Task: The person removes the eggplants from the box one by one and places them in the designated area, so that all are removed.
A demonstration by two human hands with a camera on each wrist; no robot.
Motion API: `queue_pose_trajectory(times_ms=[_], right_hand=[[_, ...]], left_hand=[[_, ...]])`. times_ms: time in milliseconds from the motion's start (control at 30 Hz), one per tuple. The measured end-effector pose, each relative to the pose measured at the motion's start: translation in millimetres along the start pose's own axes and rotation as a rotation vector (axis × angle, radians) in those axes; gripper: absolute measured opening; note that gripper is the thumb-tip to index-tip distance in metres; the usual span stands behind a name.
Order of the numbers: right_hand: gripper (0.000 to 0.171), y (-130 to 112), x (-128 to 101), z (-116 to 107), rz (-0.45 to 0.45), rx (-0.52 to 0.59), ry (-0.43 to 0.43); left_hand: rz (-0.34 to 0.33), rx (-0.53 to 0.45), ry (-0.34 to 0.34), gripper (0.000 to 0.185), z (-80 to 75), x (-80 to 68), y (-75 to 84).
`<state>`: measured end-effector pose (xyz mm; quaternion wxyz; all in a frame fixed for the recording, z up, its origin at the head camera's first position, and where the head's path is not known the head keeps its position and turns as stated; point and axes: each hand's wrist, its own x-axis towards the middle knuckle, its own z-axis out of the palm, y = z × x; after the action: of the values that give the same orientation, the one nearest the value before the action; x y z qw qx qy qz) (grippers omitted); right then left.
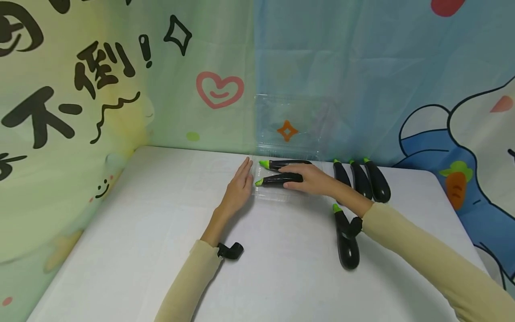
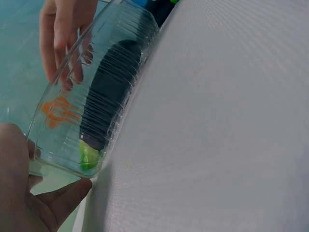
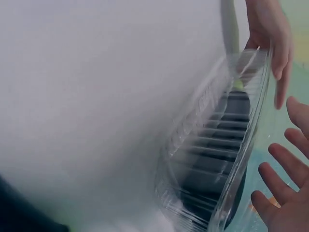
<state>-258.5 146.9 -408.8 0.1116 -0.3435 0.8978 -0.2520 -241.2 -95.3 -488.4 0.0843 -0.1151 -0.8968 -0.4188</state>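
Observation:
Two dark eggplants with green tips lie in a clear plastic box: the rear eggplant (image 1: 289, 163) and the front eggplant (image 1: 277, 180). The box (image 3: 256, 118) has ribbed walls, and its transparent lid (image 1: 295, 112) stands raised at the back. Against the box's left end rests my left hand (image 1: 237, 190), its fingers extended along that side. My right hand (image 1: 307, 179) is over the right part of the box, covering part of the eggplants in the head view. In the right wrist view, its fingers (image 3: 285, 162) are spread beside the rim with nothing between them.
Three more eggplants (image 1: 360, 180) lie side by side on the white table (image 1: 161, 214), right of the box. Another eggplant (image 1: 347, 246) lies nearer, under the right wrist's black camera (image 1: 355, 226). A printed cloth backdrop (image 1: 362, 67) rises behind the table's far edge.

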Motion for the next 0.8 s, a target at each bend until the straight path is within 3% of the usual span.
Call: queue_pose_trajectory(times_ms=[300,800], right_hand=[[0.05,11,24,6,-0.039,-0.018,-0.062],[0.052,7,45,11,0.035,-0.073,-0.146]], left_hand=[[-0.017,0.008,-0.01,0.047,-0.2,-0.2,0.8],[-0.014,0.001,-0.02,0.048,-2.7,-1.6,2.0]])
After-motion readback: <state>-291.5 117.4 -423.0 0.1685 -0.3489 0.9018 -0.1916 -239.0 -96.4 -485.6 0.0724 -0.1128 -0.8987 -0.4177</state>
